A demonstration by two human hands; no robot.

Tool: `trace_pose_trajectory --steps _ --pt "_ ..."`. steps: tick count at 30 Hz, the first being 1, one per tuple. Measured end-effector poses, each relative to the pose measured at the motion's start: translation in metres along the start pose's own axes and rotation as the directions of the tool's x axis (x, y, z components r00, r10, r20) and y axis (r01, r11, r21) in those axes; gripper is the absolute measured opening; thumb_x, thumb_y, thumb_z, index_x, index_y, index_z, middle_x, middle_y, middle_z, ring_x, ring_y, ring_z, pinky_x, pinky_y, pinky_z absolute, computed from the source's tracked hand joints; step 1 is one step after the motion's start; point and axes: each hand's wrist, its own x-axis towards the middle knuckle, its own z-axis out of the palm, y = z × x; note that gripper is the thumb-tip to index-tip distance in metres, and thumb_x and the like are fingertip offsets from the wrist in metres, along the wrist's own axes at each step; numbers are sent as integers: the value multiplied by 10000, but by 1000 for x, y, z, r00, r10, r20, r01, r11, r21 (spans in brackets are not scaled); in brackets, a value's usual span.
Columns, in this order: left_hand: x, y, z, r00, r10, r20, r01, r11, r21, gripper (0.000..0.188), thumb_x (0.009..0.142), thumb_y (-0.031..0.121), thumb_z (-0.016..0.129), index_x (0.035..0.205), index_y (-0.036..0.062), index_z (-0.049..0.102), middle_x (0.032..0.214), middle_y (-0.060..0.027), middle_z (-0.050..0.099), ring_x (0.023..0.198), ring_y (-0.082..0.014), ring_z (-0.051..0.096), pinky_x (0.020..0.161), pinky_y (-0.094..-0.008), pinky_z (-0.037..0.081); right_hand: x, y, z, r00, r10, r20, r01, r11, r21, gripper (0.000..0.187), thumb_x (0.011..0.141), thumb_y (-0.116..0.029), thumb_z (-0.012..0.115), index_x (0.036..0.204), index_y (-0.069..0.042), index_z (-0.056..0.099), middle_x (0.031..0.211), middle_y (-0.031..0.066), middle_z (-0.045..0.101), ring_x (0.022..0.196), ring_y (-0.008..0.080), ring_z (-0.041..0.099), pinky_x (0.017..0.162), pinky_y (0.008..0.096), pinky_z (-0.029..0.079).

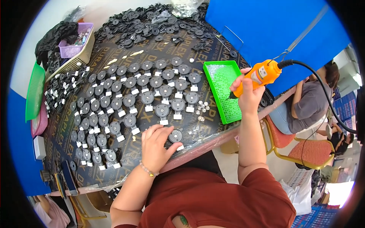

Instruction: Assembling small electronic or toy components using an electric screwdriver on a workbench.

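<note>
Grey plastic disc [175, 136], with a white connector [180, 148] at its lower edge, lies near the front edge of the dark printed table cover [129, 152], and from where I watch it sits between the thumb and forefinger of the left hand [156, 146]; those two stand wide apart around it, though I cannot tell whether they grip. To its right, the right hand [249, 91] is wrapped around an orange electric screwdriver [263, 74], whose tip I see over a green perforated tray [213, 97]. A black cable [323, 81] leads off the tool's upper end. Between disc and tray I make out a cluster of small metal parts [202, 107]. Rows of similar disc assemblies [147, 97] spread to the left, and beyond them lies a heap of black parts [152, 24]. At the far left, a purple basket [70, 51] is set in a beige basket [78, 62].
</note>
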Motion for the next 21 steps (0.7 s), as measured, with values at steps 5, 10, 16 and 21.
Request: trace_pose_trajectory --steps 5,10,16,21 --pt "1 -1 -2 1000 -16 -8 16 1000 2 542 637 355 801 1067 65 644 990 -58 648 1024 -255 543 872 -388 377 2 16 -14 999 -17 -48 16 999 -32 380 899 -309 630 1053 16 507 675 54 566 560 139 552 528 267 468" --pt "2 -1 -1 1000 -21 0 21 1000 9 534 637 354 802 1060 67 647 992 -58 646 1023 -256 542 876 -386 377 4 19 -19 998 -42 -56 40 998 -39 388 897 -315 632 1057 15 507 676 56 569 561 142 555 528 268 470" --pt "1 -2 -1 1000 -27 3 27 1000 4 521 636 351 803 1049 73 649 991 -55 645 1019 -258 543 877 -386 378 4 12 -17 996 -44 -74 42 998 -36 429 882 -346 644 1053 18 496 668 59 562 556 145 550 530 277 473" --pt "2 1 -4 999 -41 0 41 999 -34 521 609 290 814 1048 70 642 1015 -77 647 1021 -282 554 900 -397 378 -7 -21 2 993 -115 -30 118 987 113 578 828 -513 650 1080 -33 451 682 52 522 512 173 507 516 323 459"
